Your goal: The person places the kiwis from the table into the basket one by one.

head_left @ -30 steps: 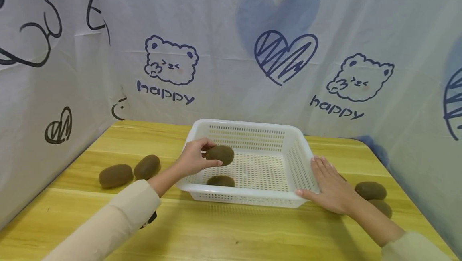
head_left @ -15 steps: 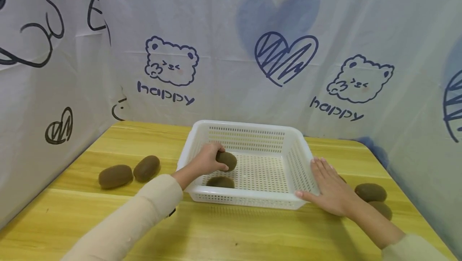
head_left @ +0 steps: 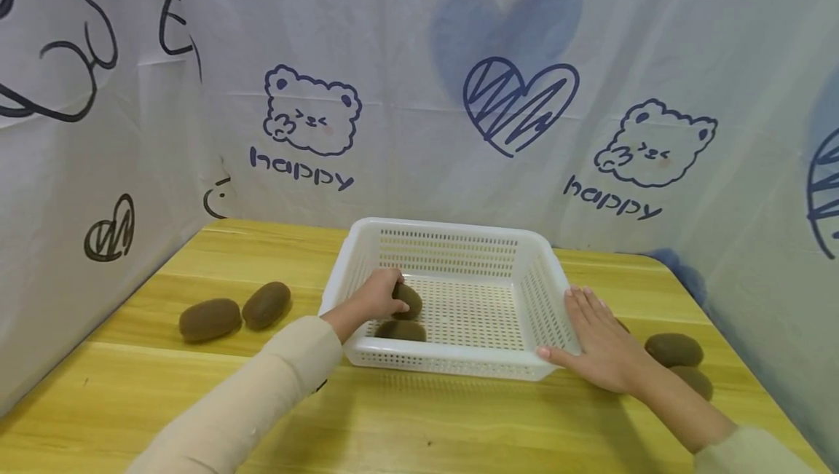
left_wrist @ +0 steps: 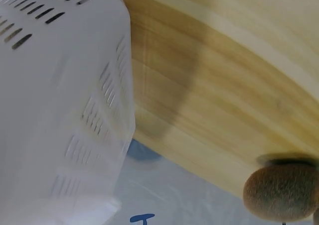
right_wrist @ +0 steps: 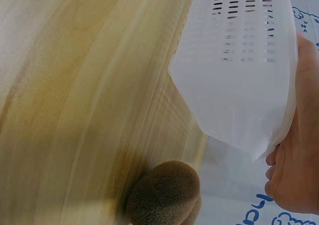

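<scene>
My left hand point(head_left: 376, 295) reaches into a white plastic basket point(head_left: 459, 349), fingers and thumb around a brown kiwi point(head_left: 411, 301) low over the slotted floor. Just in front of it, another kiwi point(head_left: 401, 330) lies inside, partly hidden by the near wall. On the basket's right side rests my right hand point(head_left: 599, 343), fingers straight along the rim and thumb at the front corner. The right wrist view has this hand point(right_wrist: 299, 140) against the basket's edge. The left hand itself is hidden behind the basket wall in the left wrist view.
Two kiwis, one long point(head_left: 210, 320) and one slanted point(head_left: 266, 305), lie on the wooden table point(head_left: 419, 430) left of the basket. Right of it, a kiwi point(head_left: 674, 349) and a second kiwi point(head_left: 695, 381) sit by my right wrist. A printed curtain point(head_left: 406, 44) hangs behind.
My left hand has moved right and down into the basket with the kiwi, bringing it close behind the one lying there. The right hand and basket stay put.
</scene>
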`<state>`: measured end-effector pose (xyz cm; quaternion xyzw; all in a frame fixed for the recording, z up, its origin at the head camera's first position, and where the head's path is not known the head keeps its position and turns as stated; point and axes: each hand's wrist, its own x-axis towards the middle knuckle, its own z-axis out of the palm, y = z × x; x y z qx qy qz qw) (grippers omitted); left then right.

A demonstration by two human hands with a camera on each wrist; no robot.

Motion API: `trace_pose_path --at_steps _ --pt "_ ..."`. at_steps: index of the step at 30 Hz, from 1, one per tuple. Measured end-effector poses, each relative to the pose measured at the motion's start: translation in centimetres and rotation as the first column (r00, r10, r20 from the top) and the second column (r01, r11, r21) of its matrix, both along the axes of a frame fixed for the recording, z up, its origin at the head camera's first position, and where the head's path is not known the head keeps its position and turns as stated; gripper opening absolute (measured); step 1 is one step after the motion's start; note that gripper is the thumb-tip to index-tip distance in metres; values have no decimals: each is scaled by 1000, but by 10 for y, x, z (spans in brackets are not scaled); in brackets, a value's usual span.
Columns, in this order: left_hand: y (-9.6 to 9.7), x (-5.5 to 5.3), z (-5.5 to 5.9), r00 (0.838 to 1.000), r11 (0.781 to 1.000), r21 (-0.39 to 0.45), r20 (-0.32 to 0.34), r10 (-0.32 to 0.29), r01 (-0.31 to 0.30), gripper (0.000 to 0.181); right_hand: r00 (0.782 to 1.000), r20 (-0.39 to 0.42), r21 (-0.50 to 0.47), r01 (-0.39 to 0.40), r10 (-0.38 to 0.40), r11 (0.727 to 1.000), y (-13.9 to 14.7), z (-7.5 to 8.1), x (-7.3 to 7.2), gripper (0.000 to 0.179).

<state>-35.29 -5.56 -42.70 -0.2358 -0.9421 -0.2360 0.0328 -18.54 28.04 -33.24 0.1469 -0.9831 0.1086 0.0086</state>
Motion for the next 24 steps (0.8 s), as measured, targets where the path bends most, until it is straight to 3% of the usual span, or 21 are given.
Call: trace_pose_path --at_steps 2,3,4,8,10,11,13,14,16,18,20,22,24 --pt "-4 -18 -20 1000 999 -33 -21 3 -3 42 1000 -6 2 -2 2 1000 0 0 0 101" --pt "-5 -33 -36 1000 999 -49 -28 11 -12 40 1000 -7 3 0 0 1000 0 1 0 101" --pt "-6 -40 -41 999 997 -72 11 33 -32 41 1000 -8 5 0 0 1000 0 1 0 100" --pt "-14 -74 -80 998 990 -133 33 48 -43 44 1000 -18 6 -3 3 1000 -1 1 1 100" --pt "-19 -91 -101 999 990 -138 -6 38 -38 48 1000 -20 6 -3 3 1000 -1 0 1 100" --pt "-22 -94 -105 999 989 -143 -28 29 -33 49 1000 -21 6 -3 3 1000 -1 0 1 100" --pt "-22 -84 -93 1000 989 -145 -14 24 -25 51 1000 -20 5 -2 2 1000 -1 0 1 100" --pt "-21 -71 -77 1000 989 -147 10 24 -23 51 1000 -21 4 -2 3 1000 -1 0 1 100" --pt "-15 -34 -33 998 987 -158 58 31 -22 48 1000 -18 5 -2 2 1000 -2 -1 1 100" --pt "-9 12 18 997 990 -139 82 14 -3 43 1000 -16 2 -2 2 1000 -2 -1 1 100" --pt "-5 46 59 994 993 -116 106 -7 20 40 1000 -15 0 -3 2 1000 -2 -1 1 100" --pt "-4 69 83 995 996 -80 88 -40 47 38 1000 -18 -3 -4 4 1000 -2 -1 1 100" --pt "-4 78 93 995 997 -48 79 -64 68 38 1000 -16 -3 -2 2 1000 -1 -1 1 100"
